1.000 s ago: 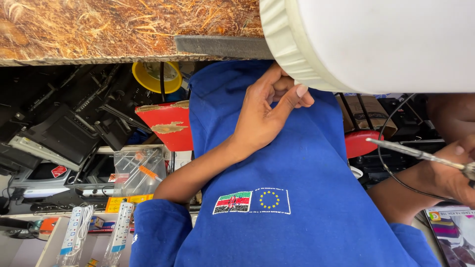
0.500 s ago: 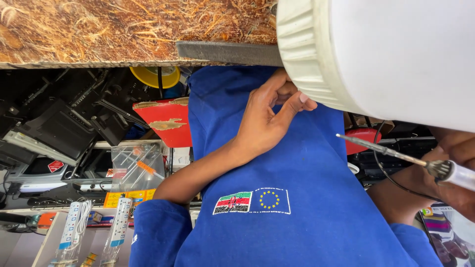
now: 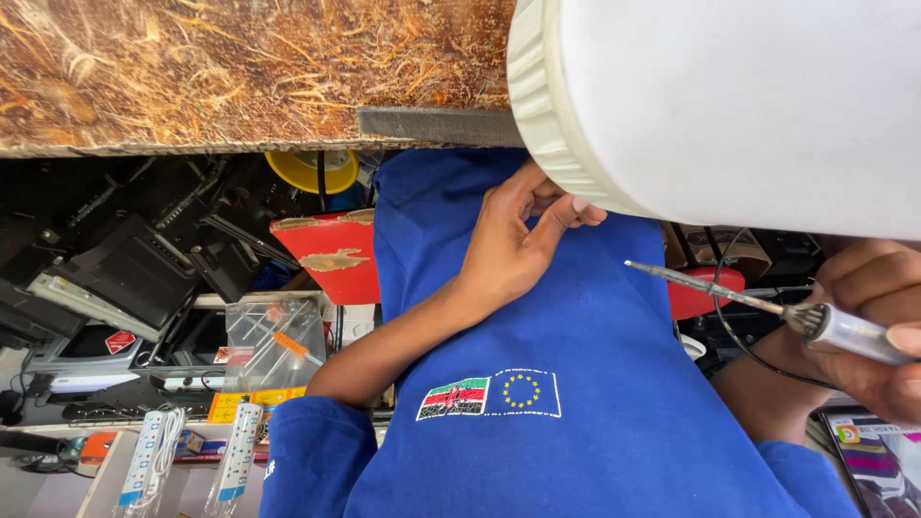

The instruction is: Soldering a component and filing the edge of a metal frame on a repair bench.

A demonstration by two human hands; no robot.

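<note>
A worn brown desk with a mottled, straw-like surface and a grey metal edge strip spans the top of the view. Below the desk, black electronics casings crowd shadowed shelves, beside a red box, a clear plastic container and white power strips. Even daylight fills the workshop.

A big white plastic jar with a ribbed rim lies on its side up high. A thin metal soldering iron with a silver handle points left, its tip in the air.
</note>
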